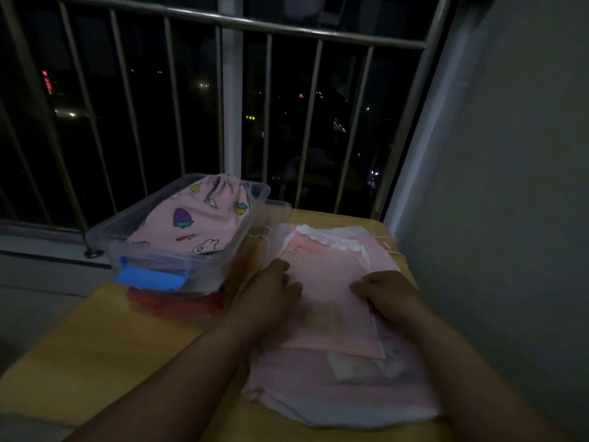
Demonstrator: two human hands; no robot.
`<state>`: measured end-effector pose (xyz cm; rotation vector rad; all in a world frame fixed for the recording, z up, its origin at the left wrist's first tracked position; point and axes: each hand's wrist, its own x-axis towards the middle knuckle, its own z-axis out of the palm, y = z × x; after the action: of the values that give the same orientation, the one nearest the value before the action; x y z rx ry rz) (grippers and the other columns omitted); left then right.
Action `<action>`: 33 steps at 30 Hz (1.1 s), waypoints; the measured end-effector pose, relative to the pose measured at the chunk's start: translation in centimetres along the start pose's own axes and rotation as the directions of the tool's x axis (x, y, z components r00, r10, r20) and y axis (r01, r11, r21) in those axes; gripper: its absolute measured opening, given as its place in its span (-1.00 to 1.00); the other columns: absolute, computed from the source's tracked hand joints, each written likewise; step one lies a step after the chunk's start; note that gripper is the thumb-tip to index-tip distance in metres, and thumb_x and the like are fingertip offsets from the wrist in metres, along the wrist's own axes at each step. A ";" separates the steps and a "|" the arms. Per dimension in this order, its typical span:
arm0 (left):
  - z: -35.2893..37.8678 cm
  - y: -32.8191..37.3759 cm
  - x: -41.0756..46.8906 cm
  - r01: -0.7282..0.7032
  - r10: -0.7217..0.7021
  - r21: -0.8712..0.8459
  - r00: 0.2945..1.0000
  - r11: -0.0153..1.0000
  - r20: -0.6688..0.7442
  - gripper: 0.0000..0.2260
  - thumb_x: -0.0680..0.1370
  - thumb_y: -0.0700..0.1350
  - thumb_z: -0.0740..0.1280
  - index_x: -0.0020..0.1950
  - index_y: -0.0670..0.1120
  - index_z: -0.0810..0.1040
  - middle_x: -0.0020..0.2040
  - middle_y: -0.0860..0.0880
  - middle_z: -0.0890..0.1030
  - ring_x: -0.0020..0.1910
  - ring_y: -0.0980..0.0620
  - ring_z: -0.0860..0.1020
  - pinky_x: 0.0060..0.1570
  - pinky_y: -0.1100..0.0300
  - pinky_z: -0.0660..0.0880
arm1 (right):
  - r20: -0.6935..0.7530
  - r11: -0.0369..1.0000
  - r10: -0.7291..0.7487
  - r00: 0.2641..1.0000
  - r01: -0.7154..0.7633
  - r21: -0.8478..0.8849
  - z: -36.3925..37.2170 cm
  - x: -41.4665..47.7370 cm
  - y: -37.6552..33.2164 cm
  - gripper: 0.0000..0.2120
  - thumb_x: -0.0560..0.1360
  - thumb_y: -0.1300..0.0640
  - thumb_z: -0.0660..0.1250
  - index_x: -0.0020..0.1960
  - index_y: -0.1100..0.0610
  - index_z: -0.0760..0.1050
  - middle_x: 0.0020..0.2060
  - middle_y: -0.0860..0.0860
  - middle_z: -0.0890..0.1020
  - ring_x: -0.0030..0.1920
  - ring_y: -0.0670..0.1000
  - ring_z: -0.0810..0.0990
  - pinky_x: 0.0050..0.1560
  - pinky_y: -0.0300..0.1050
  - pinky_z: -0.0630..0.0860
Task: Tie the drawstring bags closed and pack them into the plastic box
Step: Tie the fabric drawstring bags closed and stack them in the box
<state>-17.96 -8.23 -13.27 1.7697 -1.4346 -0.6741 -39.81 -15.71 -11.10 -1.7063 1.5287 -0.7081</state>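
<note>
A clear plastic box [105, 232] with a blue latch stands at the table's far left. Inside it lies a pink drawstring bag [194, 223] printed with cartoon fruit and rabbits, its neck gathered shut. To the right lies a flat stack of pale pink bags [331, 301] with white-lined mouths facing away. My left hand [271, 288] holds the top bag's left edge, fingers curled at it. My right hand [385, 290] holds its right edge the same way. Motion blur hides the exact finger positions.
The wooden table [95, 339] ends at a metal window railing [287, 27] behind the box. A plain wall [516, 186] stands close on the right. A red cloth [178, 303] lies under the box's front.
</note>
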 end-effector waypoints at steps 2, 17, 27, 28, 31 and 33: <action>-0.2 0.1 0.4 0.039 -0.037 -0.105 0.999 0.994 0.015 -0.54 0.63 0.01 0.35 0.50 -0.05 0.37 0.11 -0.02 0.61 -0.08 -0.02 0.60 -0.08 0.15 0.50 | -0.005 0.999 -0.048 0.999 0.048 0.008 0.3 0.4 -0.1 -0.70 0.53 0.13 0.45 -0.36 0.15 0.56 -0.48 0.00 0.56 -0.42 0.00 0.48 -0.35 -0.17 0.34; 0.5 1.8 0.4 0.317 -0.182 -0.634 0.946 0.705 0.269 -0.59 0.57 0.16 0.43 0.18 -0.16 0.68 0.02 -0.16 0.75 0.04 -0.22 0.70 0.04 -0.05 0.58 | 0.316 0.451 -0.177 0.932 -0.209 0.868 -2.4 -4.1 -0.2 -0.34 -0.18 0.21 0.79 -0.10 0.30 0.72 -0.14 0.25 0.71 -0.20 0.16 0.74 -0.25 -0.02 0.68; 0.3 1.4 -1.7 0.294 -0.125 -0.634 0.947 0.716 0.297 -0.84 0.61 -0.35 0.31 0.09 -0.27 0.68 0.05 -0.33 0.70 0.07 -0.35 0.67 0.25 -0.25 0.55 | 0.317 0.600 0.013 0.948 -0.261 0.756 -0.9 -5.3 -0.6 -0.69 0.65 0.05 0.29 0.24 0.25 0.61 0.14 0.21 0.70 0.18 0.19 0.68 0.26 0.10 0.55; 0.3 1.5 -2.0 0.291 -0.112 -0.629 0.945 0.721 0.309 -0.81 0.61 -0.38 0.29 0.10 -0.26 0.68 0.06 -0.33 0.70 0.05 -0.33 0.67 0.25 -0.22 0.56 | 0.295 0.614 0.021 0.955 -0.245 0.750 -0.7 -5.1 -0.6 -0.69 0.65 0.06 0.28 0.22 0.25 0.62 0.12 0.22 0.71 0.15 0.20 0.70 0.24 0.09 0.56; 0.4 1.5 -2.2 0.255 -0.049 -0.643 0.946 0.722 0.320 -0.75 0.63 -0.37 0.25 0.21 -0.21 0.65 0.12 -0.29 0.70 0.14 -0.31 0.66 0.28 -0.20 0.55 | 0.218 0.664 0.014 0.976 -0.172 0.727 -0.4 -4.7 -0.6 -0.75 0.65 0.15 0.28 0.20 0.28 0.63 0.08 0.25 0.71 0.10 0.23 0.71 0.22 0.15 0.58; 0.3 1.6 -1.9 0.193 -0.014 -0.671 0.965 0.716 0.262 -0.78 0.67 -0.22 0.28 0.25 -0.13 0.66 0.17 -0.21 0.70 0.20 -0.25 0.65 0.32 -0.19 0.53 | 0.175 0.700 -0.001 0.985 -0.124 0.703 -0.2 -4.3 -0.3 -0.79 0.64 0.23 0.28 0.16 0.28 0.64 0.08 0.28 0.70 0.09 0.26 0.70 0.23 0.19 0.58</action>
<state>-19.53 -6.61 -12.22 1.1882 -1.0132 -1.3298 -40.38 -11.49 -10.45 -1.0716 0.9829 -0.9458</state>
